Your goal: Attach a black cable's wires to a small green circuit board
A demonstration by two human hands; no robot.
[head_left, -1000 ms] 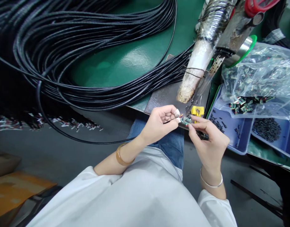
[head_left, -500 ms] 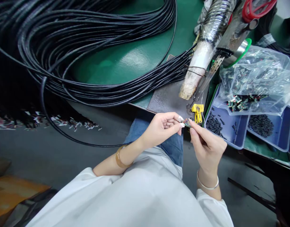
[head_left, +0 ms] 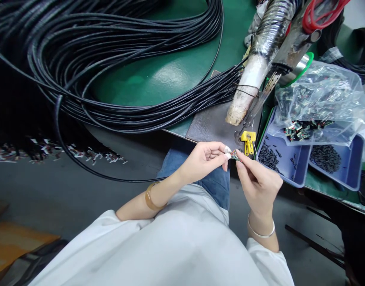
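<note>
My left hand is closed in a pinch, thumb and index finger wearing white covers at the tips. Between it and my right hand stretches a short bunch of thin coloured wires. The right thumb and index finger pinch the other side of these wires; the finest parts are too small to make out. A black cable runs down from the coil and passes behind my left forearm. Just past the right fingertips, a yellow clip-like tool lies at the edge of a dark metal plate.
Coiled black cables cover much of the green table. A taped duct and a metal holder hang above the plate. Blue trays hold small black pieces, beneath a plastic bag of small circuit boards.
My right hand has shifted slightly left, closer to my left hand, and the coloured wires show more between them. The left hand stays nearly in place.
</note>
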